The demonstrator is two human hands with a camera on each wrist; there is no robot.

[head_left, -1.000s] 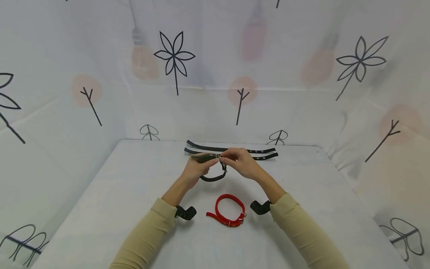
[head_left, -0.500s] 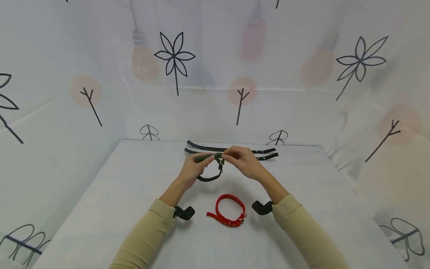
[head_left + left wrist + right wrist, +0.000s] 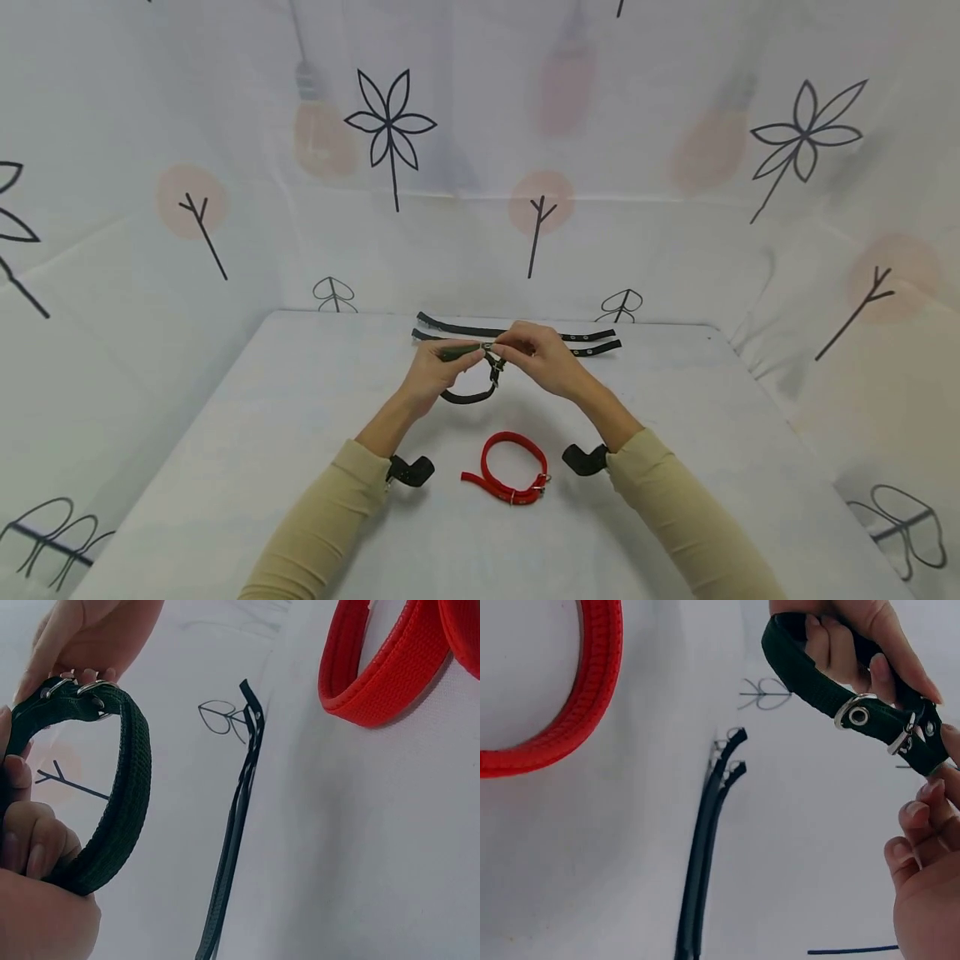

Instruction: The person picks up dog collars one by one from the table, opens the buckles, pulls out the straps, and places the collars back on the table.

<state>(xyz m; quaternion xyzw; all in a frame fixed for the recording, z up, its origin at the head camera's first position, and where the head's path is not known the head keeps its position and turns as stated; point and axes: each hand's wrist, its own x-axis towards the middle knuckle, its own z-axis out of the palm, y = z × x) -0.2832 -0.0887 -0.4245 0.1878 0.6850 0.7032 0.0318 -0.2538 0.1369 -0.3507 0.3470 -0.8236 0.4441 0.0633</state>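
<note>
Both hands hold a dark green collar [image 3: 471,399] up in front of the person, its loop hanging below the fingers. The left hand [image 3: 427,377] grips the band, with fingers curled inside the loop in the right wrist view. The right hand [image 3: 543,360] pinches the strap end by the metal buckle [image 3: 904,736]. A metal ring [image 3: 846,712] sits on the band near an eyelet [image 3: 859,716], close to the buckle. Nearer the person, a red collar [image 3: 489,487] lies looped on the table, its tail pointing left.
Two dark straps with eyelets, a rear strap [image 3: 588,337] and a front strap [image 3: 598,351], lie side by side at the back of the white table [image 3: 285,467], partly behind the hands. A patterned white cloth [image 3: 465,250] hangs behind and at the sides. Black wrist cameras jut inward from both wrists.
The right fingertips shift along the strap, first away from the left thumb, then back close to it. The hanging green loop swings slightly left and partly back. The red collar stays put.
</note>
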